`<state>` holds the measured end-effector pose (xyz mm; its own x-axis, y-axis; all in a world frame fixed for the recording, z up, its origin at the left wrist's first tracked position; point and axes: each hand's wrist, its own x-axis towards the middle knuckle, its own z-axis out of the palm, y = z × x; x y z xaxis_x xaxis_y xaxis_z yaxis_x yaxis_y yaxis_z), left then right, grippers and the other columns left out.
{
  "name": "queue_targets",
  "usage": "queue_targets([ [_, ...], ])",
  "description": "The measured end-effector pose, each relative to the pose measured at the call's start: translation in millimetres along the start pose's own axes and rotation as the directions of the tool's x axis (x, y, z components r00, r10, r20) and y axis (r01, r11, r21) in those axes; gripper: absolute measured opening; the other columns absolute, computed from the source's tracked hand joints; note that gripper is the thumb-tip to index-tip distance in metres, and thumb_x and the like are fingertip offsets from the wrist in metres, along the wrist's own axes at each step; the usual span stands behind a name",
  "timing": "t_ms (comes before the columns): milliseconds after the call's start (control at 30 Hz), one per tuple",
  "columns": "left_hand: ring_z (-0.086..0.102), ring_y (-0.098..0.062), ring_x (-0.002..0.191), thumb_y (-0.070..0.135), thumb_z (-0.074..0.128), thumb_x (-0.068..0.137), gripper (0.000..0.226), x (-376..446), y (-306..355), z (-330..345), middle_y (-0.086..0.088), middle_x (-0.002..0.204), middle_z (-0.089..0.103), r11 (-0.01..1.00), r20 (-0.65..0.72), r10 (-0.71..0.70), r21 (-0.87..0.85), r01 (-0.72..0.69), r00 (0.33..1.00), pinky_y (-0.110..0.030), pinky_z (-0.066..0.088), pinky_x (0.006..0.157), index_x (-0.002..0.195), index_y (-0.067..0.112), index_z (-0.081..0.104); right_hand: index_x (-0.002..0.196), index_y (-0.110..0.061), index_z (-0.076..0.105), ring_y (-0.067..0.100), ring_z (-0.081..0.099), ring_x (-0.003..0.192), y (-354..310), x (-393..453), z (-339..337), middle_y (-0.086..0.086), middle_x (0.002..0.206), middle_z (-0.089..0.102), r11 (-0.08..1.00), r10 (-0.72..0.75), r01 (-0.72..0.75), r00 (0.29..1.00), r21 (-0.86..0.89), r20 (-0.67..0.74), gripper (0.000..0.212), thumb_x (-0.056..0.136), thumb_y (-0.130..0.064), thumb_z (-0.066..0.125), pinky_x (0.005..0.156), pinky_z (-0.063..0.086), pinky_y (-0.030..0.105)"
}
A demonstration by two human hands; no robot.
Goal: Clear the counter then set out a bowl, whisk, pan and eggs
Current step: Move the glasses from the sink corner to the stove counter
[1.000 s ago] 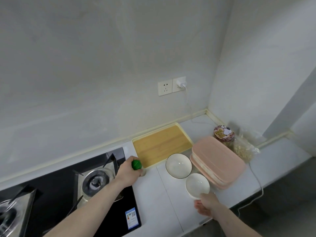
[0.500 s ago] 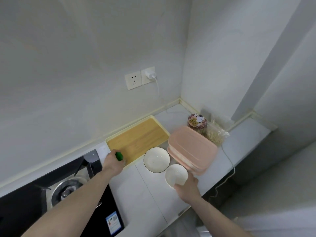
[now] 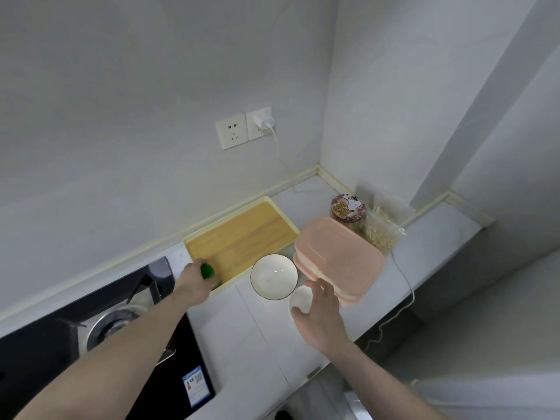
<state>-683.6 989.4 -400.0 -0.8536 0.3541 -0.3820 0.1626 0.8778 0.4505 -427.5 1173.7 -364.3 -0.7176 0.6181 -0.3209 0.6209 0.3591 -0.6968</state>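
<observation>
Curled round a small green-capped item (image 3: 207, 271), the left hand (image 3: 194, 278) holds its grip at the near left corner of the wooden tray (image 3: 242, 237) on the counter (image 3: 242, 322). The right hand (image 3: 318, 316) hovers with a wide, empty grip, fingers spread over the small white bowl (image 3: 300, 300). That bowl sits just beside the larger dark-rimmed bowl (image 3: 274, 275) and the stacked pink containers (image 3: 339, 256).
</observation>
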Motion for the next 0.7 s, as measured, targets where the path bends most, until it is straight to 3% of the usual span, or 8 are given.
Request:
queue_targets([
  [100, 0.056, -0.035, 0.124, 0.021, 0.058, 0.097, 0.064, -12, -5, -6, -0.008, 0.155, 0.035, 0.999, -0.046, -0.006, -0.054, 0.003, 0.999, -0.039, 0.051, 0.093, 0.155, 0.024, 0.032, 0.139, -0.031, 0.045, 0.014, 0.033, 0.139, -19, -4, 3, -0.012, 0.148, 0.033, 0.992, -0.116, 0.116, 0.993, 0.043, -0.006, 0.055, 0.087, -0.027, 0.064, 0.113, 0.034, 0.036],
  [167, 0.059, -0.033, 0.12, 0.019, 0.059, 0.094, 0.068, -27, -11, -9, -0.005, 0.157, 0.031, 0.994, -0.088, -0.015, -0.111, 0.006, 0.996, -0.037, 0.05, 0.091, 0.155, 0.027, 0.03, 0.138, -0.032, 0.047, 0.009, 0.036, 0.135, -33, -6, 10, -0.017, 0.145, 0.037, 0.98, -0.184, 0.18, 0.982, 0.084, 0.045, 0.053, 0.089, -0.026, 0.064, 0.11, 0.036, 0.03],
  [267, 0.068, -0.022, 0.1, 0.016, 0.061, 0.093, 0.066, -62, -21, -10, -0.003, 0.152, 0.034, 0.981, -0.156, 0.0, -0.192, -0.031, 0.988, -0.035, 0.05, 0.095, 0.152, 0.025, 0.034, 0.136, -0.031, 0.051, 0.003, 0.04, 0.131, -48, -11, 23, -0.022, 0.138, 0.041, 0.958, -0.28, 0.266, 0.949, 0.109, 0.143, 0.047, 0.09, -0.025, 0.064, 0.102, 0.036, 0.019],
  [367, 0.069, -0.005, 0.081, 0.015, 0.066, 0.092, 0.058, -108, -30, -10, 0.004, 0.144, 0.04, 0.959, -0.246, 0.041, -0.261, -0.107, 0.968, -0.028, 0.056, 0.082, 0.144, 0.026, 0.043, 0.135, -0.03, 0.052, 0.0, 0.042, 0.13, -59, -18, 36, -0.019, 0.14, 0.042, 0.937, -0.35, 0.339, 0.908, 0.088, 0.231, 0.046, 0.091, -0.026, 0.064, 0.098, 0.035, 0.014],
  [433, 0.069, 0.0, 0.081, 0.017, 0.069, 0.091, 0.053, -146, -44, -13, 0.012, 0.134, 0.045, 0.95, -0.279, 0.052, -0.283, -0.134, 0.959, -0.02, 0.056, 0.076, 0.136, 0.033, 0.047, 0.136, -0.03, 0.052, 0.001, 0.043, 0.131, -69, -28, 50, -0.017, 0.141, 0.042, 0.921, -0.385, 0.383, 0.875, 0.067, 0.295, 0.046, 0.091, -0.026, 0.062, 0.101, 0.035, 0.015],
  [567, 0.066, 0.004, 0.09, 0.026, 0.071, 0.09, 0.05, -219, -86, -19, 0.022, 0.13, 0.046, 0.962, -0.26, 0.016, -0.259, -0.085, 0.966, -0.027, 0.058, 0.083, 0.134, 0.039, 0.05, 0.137, -0.031, 0.051, 0.001, 0.043, 0.133, -94, -56, 78, -0.019, 0.142, 0.041, 0.879, -0.447, 0.475, 0.788, 0.045, 0.424, 0.042, 0.097, -0.021, 0.054, 0.103, 0.029, 0.011],
  [700, 0.06, 0.006, 0.098, 0.032, 0.069, 0.09, 0.045, -290, -142, -20, 0.027, 0.131, 0.043, 0.976, -0.273, -0.073, -0.219, 0.011, 0.959, -0.023, 0.054, 0.084, 0.129, 0.041, 0.051, 0.137, -0.031, 0.051, 0.003, 0.047, 0.129, -124, -96, 116, -0.018, 0.142, 0.043, 0.816, -0.505, 0.576, 0.666, 0.051, 0.549, 0.039, 0.1, -0.021, 0.054, 0.1, 0.033, 0.01],
])
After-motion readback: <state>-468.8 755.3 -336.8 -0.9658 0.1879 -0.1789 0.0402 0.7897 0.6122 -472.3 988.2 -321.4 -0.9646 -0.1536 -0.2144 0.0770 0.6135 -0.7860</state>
